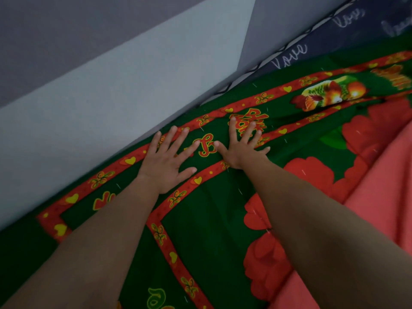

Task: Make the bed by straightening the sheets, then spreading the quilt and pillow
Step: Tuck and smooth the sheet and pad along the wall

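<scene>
A dark green quilt [207, 219] with red borders, yellow hearts and red flowers lies spread across the bed. My left hand [166, 158] presses flat on it near the wall, fingers straight and spread. My right hand [242, 144] also lies flat on the quilt just to the right, fingers spread over yellow lettering. A dark navy pillow or sheet with white "Love" script [318, 39] runs along the wall at the top right.
A grey wall [111, 85] borders the bed on the left, meeting the quilt's edge. Pink-red fabric [383, 208] covers the right part of the bed beside the quilt.
</scene>
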Demonstrator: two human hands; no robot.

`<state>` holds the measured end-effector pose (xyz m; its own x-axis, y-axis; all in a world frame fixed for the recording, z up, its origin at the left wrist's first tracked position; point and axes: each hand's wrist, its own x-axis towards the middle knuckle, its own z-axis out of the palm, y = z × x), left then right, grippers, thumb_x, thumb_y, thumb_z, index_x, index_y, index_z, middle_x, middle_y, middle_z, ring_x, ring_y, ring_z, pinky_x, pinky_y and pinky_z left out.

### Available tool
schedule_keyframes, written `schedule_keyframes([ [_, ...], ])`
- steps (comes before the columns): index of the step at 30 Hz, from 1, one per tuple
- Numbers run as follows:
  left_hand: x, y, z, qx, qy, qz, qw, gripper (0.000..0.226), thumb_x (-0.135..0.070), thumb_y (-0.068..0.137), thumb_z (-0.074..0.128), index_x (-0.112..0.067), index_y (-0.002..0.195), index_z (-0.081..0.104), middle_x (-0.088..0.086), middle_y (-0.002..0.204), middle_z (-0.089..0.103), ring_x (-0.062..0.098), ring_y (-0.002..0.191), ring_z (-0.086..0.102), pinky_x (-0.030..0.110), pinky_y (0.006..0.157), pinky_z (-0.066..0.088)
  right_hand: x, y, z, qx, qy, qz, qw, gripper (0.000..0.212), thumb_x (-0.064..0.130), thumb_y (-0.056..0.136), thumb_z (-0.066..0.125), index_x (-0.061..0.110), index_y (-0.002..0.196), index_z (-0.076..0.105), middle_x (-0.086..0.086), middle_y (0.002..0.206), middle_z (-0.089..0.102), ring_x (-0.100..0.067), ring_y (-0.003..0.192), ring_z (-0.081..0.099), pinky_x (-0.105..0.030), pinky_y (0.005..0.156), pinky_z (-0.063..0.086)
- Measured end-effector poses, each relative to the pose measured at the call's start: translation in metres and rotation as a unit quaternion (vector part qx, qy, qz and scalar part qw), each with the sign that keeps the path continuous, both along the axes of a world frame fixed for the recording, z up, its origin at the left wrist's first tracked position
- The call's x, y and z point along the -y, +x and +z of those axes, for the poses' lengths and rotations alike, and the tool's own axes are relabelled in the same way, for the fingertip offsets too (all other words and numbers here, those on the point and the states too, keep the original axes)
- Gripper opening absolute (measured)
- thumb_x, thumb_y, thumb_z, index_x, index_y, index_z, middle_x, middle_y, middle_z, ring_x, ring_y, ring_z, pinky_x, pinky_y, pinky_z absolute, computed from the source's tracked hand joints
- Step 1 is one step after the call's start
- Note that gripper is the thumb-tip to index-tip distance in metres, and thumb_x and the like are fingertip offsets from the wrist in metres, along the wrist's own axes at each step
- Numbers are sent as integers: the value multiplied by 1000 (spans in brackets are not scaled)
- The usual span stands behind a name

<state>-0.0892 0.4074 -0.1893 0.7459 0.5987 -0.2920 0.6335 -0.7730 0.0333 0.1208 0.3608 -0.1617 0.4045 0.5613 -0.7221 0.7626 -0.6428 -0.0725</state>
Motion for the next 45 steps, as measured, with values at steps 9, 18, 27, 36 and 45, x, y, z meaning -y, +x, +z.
schedule_keyframes([
  [9, 10, 21, 18, -191, -27, 49, 980, 73, -71, 89, 6, -38, 134, -41, 3, 145, -46, 28, 134, -41, 54, 115, -12, 5, 12, 3, -56, 10, 29, 998, 86, 72, 90, 26, 41, 137, -39, -15, 141, -50, -41, 136, -37, -76, 104, -5],
  [18, 15, 45, 34, -268, -75, 102, 955, 85, -66, 92, 28, -37, 136, -39, 3, 142, -49, 30, 133, -42, 56, 115, -9, 3, 21, 11, -89, -2, 47, 995, 86, 61, 95, 33, 38, 140, -36, -19, 143, -48, -44, 137, -33, -77, 104, 1],
  [27, 13, 73, 44, -295, -74, 90, 948, 98, -57, 90, 49, -23, 147, -22, 19, 153, -30, 49, 138, -23, 67, 111, 10, 1, 36, 20, -108, -3, 56, 993, 74, 44, 101, 33, 42, 144, -26, -16, 150, -39, -42, 142, -23, -74, 107, 11],
  [36, 4, 79, 57, -283, -102, 29, 953, 95, -51, 89, 56, -14, 148, -8, 30, 150, -14, 63, 134, -8, 73, 104, 19, 0, 37, 26, -98, -26, 32, 994, 71, 32, 103, 31, 49, 142, -25, -8, 153, -36, -35, 145, -21, -72, 108, 12],
  [45, 8, 78, 52, -257, -95, 46, 961, 91, -40, 89, 62, -17, 147, -3, 27, 151, -16, 63, 134, -12, 76, 103, 15, -5, 58, 27, -142, -37, 63, 987, 72, 21, 104, 31, 48, 144, -22, -12, 154, -33, -39, 144, -18, -65, 114, 11],
])
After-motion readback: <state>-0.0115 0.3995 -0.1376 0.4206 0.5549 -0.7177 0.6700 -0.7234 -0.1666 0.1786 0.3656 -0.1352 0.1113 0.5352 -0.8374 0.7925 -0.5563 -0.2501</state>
